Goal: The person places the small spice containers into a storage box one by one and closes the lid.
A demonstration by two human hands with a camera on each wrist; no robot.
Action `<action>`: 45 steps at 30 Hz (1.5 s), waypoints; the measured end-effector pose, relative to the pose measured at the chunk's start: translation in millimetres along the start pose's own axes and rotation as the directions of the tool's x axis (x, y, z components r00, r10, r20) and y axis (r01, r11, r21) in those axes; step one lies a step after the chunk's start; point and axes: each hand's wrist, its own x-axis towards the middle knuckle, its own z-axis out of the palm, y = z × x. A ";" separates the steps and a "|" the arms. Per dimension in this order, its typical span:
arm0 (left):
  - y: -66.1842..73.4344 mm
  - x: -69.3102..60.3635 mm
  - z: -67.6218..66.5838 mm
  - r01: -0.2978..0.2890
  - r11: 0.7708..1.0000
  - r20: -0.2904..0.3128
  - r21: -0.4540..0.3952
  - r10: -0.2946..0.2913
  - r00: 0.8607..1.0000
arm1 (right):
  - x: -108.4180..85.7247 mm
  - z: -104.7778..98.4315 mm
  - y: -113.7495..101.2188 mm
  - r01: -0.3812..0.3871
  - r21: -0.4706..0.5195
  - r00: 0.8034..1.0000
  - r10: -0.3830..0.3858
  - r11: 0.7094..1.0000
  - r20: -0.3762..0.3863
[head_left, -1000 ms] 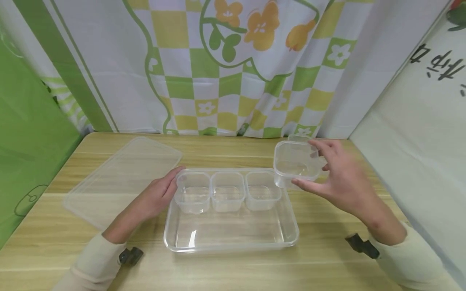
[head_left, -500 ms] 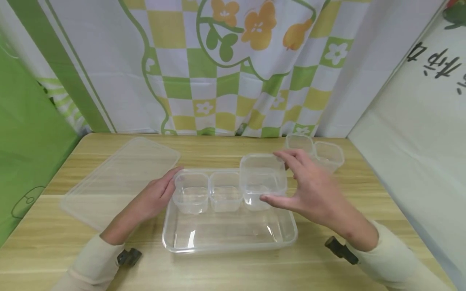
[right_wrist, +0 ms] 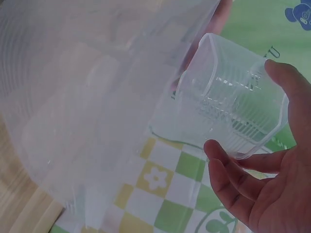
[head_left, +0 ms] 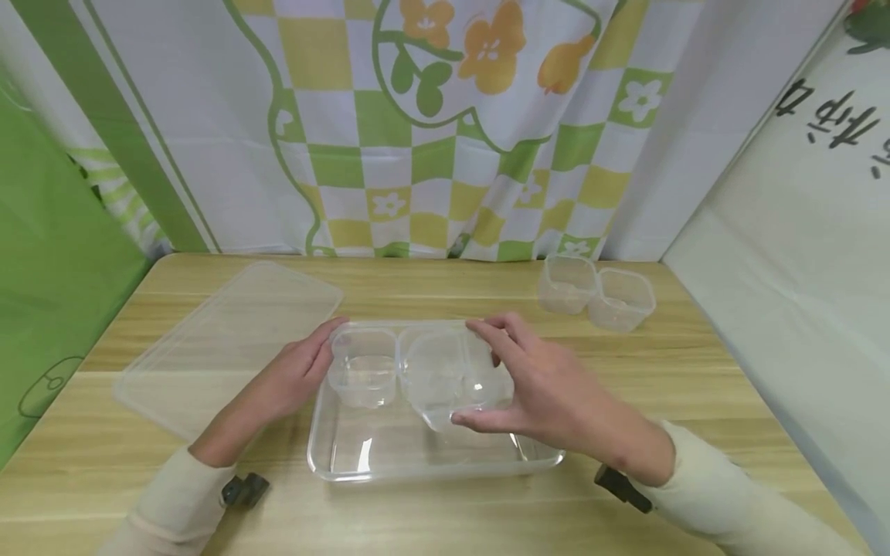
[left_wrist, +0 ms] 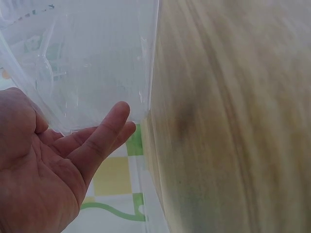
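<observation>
In the head view a large clear plastic food container (head_left: pixel 431 469) lies on the table, with a row of small clear tubs along its back side. The left tub (head_left: pixel 364 374) shows plainly; the others are partly covered. My left hand (head_left: pixel 299 372) holds the large container's back left corner, fingers along the outside in the left wrist view. My right hand (head_left: pixel 545 386) pinches another small tub (right_wrist: pixel 233 97) between thumb and fingers. It is tilted above the row, over the middle and right tubs. Whether it touches them I cannot tell.
Two more small tubs, one (head_left: pixel 568 284) beside the other (head_left: pixel 621 300), stand at the back right of the wooden table (head_left: pixel 445 517). A flat translucent lid (head_left: pixel 229 347) lies at the left. Behind the table hangs a patterned curtain (head_left: pixel 337 166).
My right hand has carried its small tub leftward, from right of the large container to over the row, tilting it. Both tubs at the back right now show fully. My left hand stays put.
</observation>
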 end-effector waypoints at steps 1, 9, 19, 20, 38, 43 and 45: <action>-0.1 -0.1 0.1 0.000 1.000 -0.001 0.002 0.000 1.000 | 0.2 1.3 -0.9 0.013 0.003 1.000 -0.013 1.000 0.004; -0.4 -0.2 0.8 -0.005 1.000 -0.002 0.006 0.005 1.000 | 2.0 8.0 -7.3 0.063 -0.053 0.997 -0.061 0.997 0.038; -0.1 0.1 0.2 -0.003 1.000 -0.002 0.008 0.003 1.000 | 7.9 16.4 -20.4 0.050 0.003 0.993 -0.050 0.999 0.110; 0.0 0.1 0.0 -0.002 1.000 0.002 0.006 0.002 1.000 | 8.7 17.5 -21.6 0.053 0.005 0.992 -0.053 0.999 0.116; -1.3 1.0 0.2 -0.003 1.000 0.014 -0.002 0.003 1.000 | 14.7 48.6 -31.1 0.073 -0.001 0.981 -0.071 0.997 0.181; -1.1 0.4 -0.5 -0.001 1.000 0.021 -0.010 0.001 1.000 | 15.9 54.9 -31.7 0.095 0.005 0.975 -0.094 0.995 0.199; -0.9 0.3 -0.7 0.002 1.000 0.024 -0.012 -0.002 1.000 | 15.9 57.3 -32.3 0.095 0.008 0.973 -0.095 0.995 0.212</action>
